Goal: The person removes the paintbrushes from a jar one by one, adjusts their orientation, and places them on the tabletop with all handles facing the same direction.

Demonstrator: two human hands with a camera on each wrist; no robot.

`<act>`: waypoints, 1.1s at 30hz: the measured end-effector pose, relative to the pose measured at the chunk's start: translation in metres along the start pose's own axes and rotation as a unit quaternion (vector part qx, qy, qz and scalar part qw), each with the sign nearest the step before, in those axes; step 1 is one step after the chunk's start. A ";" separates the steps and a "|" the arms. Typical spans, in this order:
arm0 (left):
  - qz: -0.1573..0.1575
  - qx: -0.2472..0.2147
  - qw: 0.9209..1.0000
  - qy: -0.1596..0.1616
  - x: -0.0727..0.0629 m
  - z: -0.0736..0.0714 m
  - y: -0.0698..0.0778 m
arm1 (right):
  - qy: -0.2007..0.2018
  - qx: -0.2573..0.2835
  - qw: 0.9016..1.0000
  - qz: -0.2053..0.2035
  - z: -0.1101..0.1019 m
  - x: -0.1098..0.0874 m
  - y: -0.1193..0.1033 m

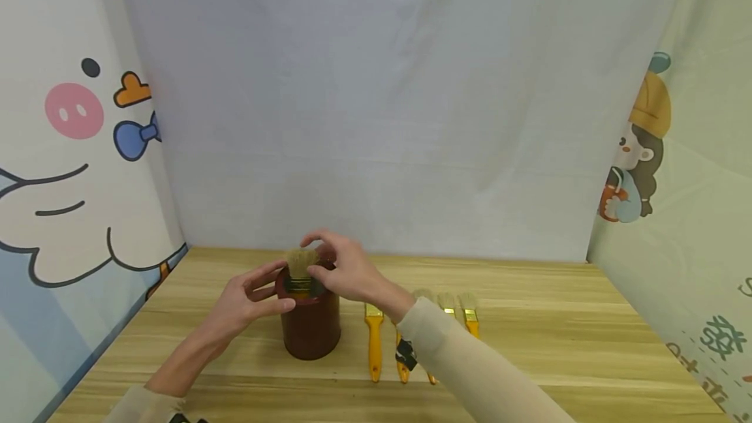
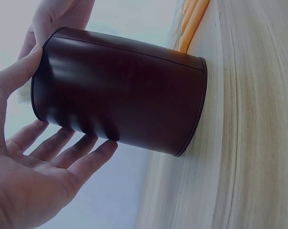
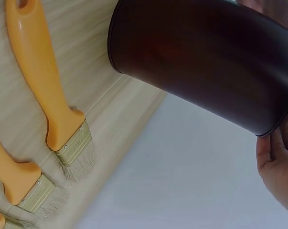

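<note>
A dark brown cylindrical pot (image 1: 311, 331) stands on the wooden tabletop, left of centre in the head view. Inside it, bristles up, is a paintbrush (image 1: 301, 263) with a gold metal band; its handle is mostly hidden by the pot. My left hand (image 1: 237, 302) steadies the pot near the rim, thumb on the near side and fingers spread along the far left; the left wrist view shows these fingertips against the pot's wall (image 2: 120, 90). My right hand (image 1: 346, 273) curves around the brush head from the right, its thumb at the bristles.
Right of the pot lie several orange-handled paintbrushes (image 1: 374, 344), bristles facing away, partly covered by the right forearm. Their handles show closely in the right wrist view, where one brush (image 3: 41, 71) lies nearest the pot. A pale curtain (image 1: 382, 116) hangs behind the table (image 1: 529, 318).
</note>
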State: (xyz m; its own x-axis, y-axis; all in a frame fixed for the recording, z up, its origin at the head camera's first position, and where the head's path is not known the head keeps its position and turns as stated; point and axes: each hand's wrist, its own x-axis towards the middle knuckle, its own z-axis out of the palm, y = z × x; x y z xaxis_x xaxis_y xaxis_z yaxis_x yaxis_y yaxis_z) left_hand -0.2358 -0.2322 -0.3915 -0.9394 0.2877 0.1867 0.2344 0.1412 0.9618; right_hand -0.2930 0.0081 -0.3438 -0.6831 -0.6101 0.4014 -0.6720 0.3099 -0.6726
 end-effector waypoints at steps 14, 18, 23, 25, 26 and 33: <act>-0.012 -0.004 1.000 -0.005 0.001 -0.001 -0.001 | -0.021 -0.018 1.000 -0.003 0.004 0.002 -0.004; -0.016 -0.003 1.000 -0.005 0.001 -0.001 -0.001 | -0.017 -0.023 1.000 0.001 0.006 0.002 -0.005; -0.023 -0.005 1.000 -0.003 0.001 -0.002 -0.001 | -0.005 -0.032 0.999 -0.001 0.010 0.002 -0.004; -0.025 -0.006 1.000 -0.003 0.001 -0.002 -0.002 | 0.000 -0.036 0.999 -0.002 0.011 0.002 -0.004; -0.025 -0.006 1.000 -0.004 0.001 -0.002 -0.002 | 0.001 -0.036 0.999 -0.002 0.012 0.002 -0.004; -0.022 -0.005 1.000 -0.005 0.001 -0.002 -0.002 | 0.004 -0.025 1.000 -0.007 0.011 0.000 -0.007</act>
State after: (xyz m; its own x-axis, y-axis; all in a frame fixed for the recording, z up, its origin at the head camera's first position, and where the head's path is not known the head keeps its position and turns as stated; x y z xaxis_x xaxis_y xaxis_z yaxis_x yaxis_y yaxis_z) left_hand -0.2376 -0.2343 -0.3925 -0.9465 0.2899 0.1417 0.1896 0.1441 0.9712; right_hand -0.2856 -0.0021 -0.3460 -0.6762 -0.6081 0.4159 -0.6947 0.3383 -0.6349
